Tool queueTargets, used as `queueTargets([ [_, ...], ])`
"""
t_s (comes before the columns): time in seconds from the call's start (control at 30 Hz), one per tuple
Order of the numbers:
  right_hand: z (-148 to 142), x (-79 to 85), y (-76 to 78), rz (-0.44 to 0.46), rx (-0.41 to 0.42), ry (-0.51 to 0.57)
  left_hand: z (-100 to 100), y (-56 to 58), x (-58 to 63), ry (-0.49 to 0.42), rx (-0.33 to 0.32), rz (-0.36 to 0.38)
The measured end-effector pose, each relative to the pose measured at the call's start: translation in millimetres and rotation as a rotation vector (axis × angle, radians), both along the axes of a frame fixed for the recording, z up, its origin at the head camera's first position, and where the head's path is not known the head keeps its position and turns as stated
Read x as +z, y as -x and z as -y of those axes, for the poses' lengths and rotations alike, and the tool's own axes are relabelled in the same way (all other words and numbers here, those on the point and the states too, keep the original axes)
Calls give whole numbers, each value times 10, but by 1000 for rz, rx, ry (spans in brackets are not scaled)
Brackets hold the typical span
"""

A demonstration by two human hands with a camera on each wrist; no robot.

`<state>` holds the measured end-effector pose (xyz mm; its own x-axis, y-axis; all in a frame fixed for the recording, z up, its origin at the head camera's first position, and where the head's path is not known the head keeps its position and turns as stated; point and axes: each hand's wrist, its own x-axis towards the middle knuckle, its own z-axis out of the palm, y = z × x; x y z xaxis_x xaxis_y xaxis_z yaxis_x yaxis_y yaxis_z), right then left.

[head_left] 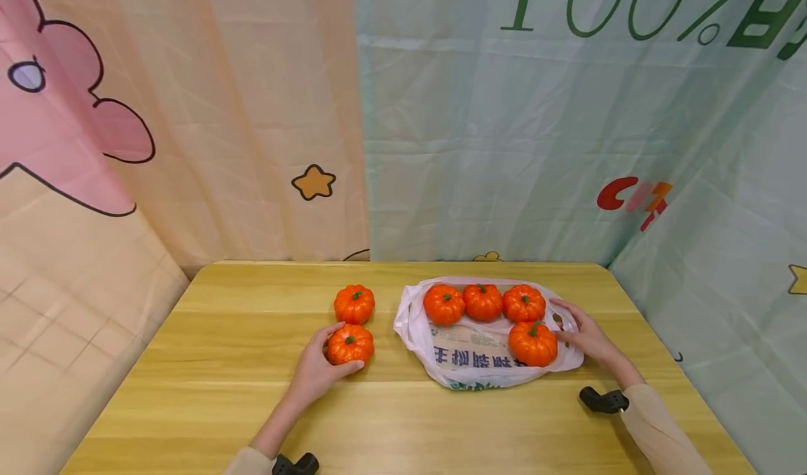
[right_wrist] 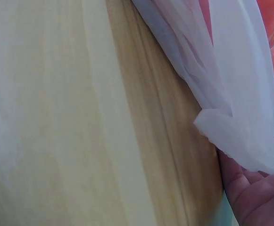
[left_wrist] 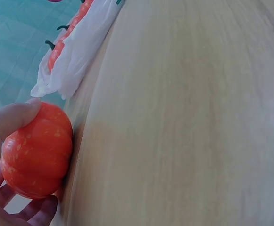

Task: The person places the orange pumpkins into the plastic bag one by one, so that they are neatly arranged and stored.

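Note:
Two small orange toy pumpkins stand one behind the other on the table's left half. My left hand [head_left: 318,368] grips the nearer pumpkin [head_left: 350,345], its thumb on the front and fingers round the far side. The same pumpkin [left_wrist: 37,150] fills the hand in the left wrist view. Right behind it is the other pumpkin [head_left: 354,304]. A white plastic bag [head_left: 412,321] lies spread open at centre right, with several pumpkins inside. My right hand [head_left: 589,335] holds the bag's right rim, its thumb beside the front right pumpkin [head_left: 532,344]. Its fingertips are partly hidden in the right wrist view.
Three pumpkins line the bag's back edge, among them the back left pumpkin [head_left: 444,304]. Printed lettering shows on the bag's inside. The wooden table [head_left: 252,335] meets printed cloth curtains [head_left: 473,146] behind and at both sides. Black wrist cameras sit on both wrists.

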<state>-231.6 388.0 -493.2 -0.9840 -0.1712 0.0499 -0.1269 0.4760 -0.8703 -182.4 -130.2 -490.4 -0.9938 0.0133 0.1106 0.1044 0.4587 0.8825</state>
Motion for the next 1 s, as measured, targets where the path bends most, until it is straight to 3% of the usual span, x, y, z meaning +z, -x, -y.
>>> queueTargets([
  [0.6, 2, 15, -14, 32, 16, 0, -69, -90, -12, 10, 66, -43],
  [1.0, 28, 43, 6, 30, 10, -11, -58, -34, 33, 18, 59, -13],
])
